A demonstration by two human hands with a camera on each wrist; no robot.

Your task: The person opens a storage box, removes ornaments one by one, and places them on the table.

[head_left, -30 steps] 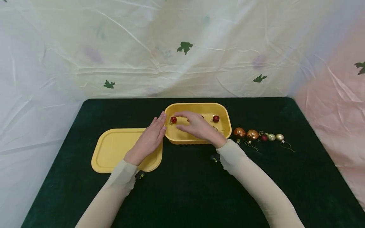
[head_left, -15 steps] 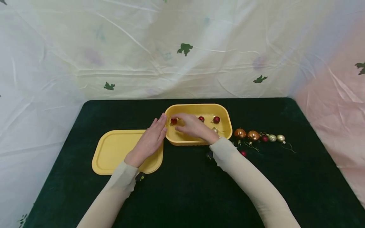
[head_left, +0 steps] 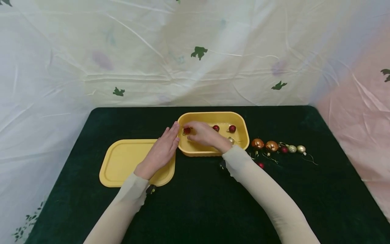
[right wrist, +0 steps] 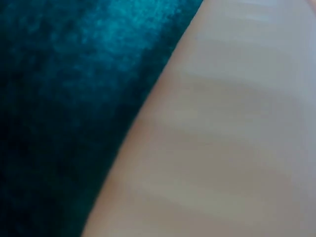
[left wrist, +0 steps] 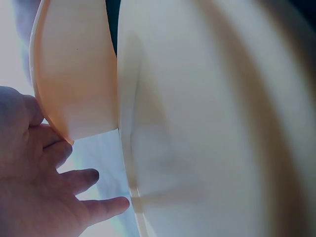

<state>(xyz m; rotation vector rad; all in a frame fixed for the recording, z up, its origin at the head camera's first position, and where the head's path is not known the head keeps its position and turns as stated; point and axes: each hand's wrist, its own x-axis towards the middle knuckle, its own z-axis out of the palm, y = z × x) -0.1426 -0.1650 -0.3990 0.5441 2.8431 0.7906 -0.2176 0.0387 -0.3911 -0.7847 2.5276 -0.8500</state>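
Observation:
My left hand reaches over the yellow lid, its fingers straight against the left end of the yellow box. In the left wrist view its fingertips meet the rim of the box, beside the large pale lid. Inside the box, my right hand curls its index finger and thumb round a small red Christmas bauble at the left end. Two more red baubles and a gold one lie farther right in the box. The right wrist view holds mostly the box wall.
Right of the box, two copper baubles, a dark red one and two pale gold ones lie roughly in a row. Another red bauble shows beside the right sleeve. Dark green cloth covers the table.
My right hand has moved slightly left and down in the box, its index finger and thumb closing round the left red bauble. My left hand stays at the box's end.

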